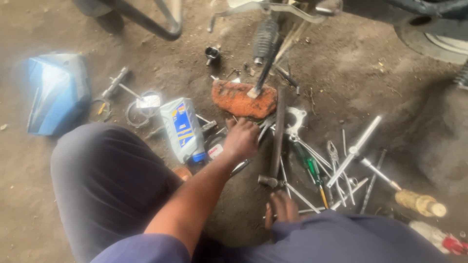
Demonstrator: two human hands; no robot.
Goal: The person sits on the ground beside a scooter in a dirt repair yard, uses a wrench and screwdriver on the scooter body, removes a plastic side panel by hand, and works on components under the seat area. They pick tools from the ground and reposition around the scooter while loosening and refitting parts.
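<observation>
My left hand (241,139) reaches out over my knee into a heap of spanners (265,124) on the dirt ground, just below an orange-red brick (234,100). Its fingers are bent down onto the tools; whether they grip one is hidden. My right hand (282,207) pokes from a blue sleeve lower down, knuckles up, beside a small hammer head (268,181) and thin metal rods. A long dark bar (278,139) lies between the two hands.
A grey oil bottle (183,129) with a blue label lies left of my left hand. Screwdrivers (309,168), pliers (334,153), a T-handle wrench (353,151) and a wooden-handled tool (419,202) lie right. A blue panel (56,92) sits far left, a motorcycle's black rubber boot (264,41) and tyre (438,41) above.
</observation>
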